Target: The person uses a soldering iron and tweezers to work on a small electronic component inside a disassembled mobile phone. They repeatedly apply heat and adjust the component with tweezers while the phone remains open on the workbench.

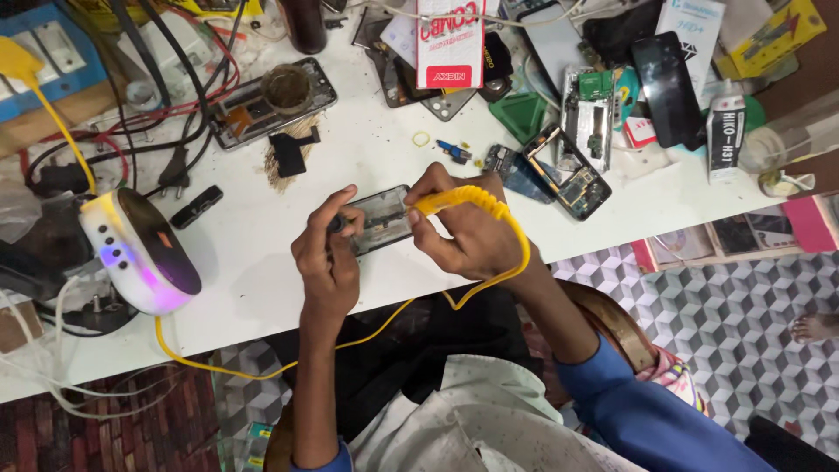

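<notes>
We see an opened phone (382,218) lying near the front edge of the white counter (262,253), held between our two hands. Our left hand (328,253) sits at the phone's left end, its fingers curled and clamped on that end, with the thumb pressed against a small dark part there. Our right hand (463,236) lies at the phone's right end, just beside and partly over it, with its fingers closed tight around a yellow tool (446,201) whose tip points left over the phone's exposed inside. Whether the tip actually touches the phone we cannot tell. The tool's yellow cable (516,253) loops around the right wrist, drops below the counter edge and runs left to a white dome-shaped station (144,253) with a dark top and a purple glow, which stands well apart from the phone on the left side of the counter.

Beyond the hands, further back on the counter, lie several other dismantled phones: one with a round dark container resting on it (271,100) to the upper left, and a stripped frame (568,175) to the upper right, near a green triangular pick (523,114). A small black block (196,206) lies between the station and the left hand.
</notes>
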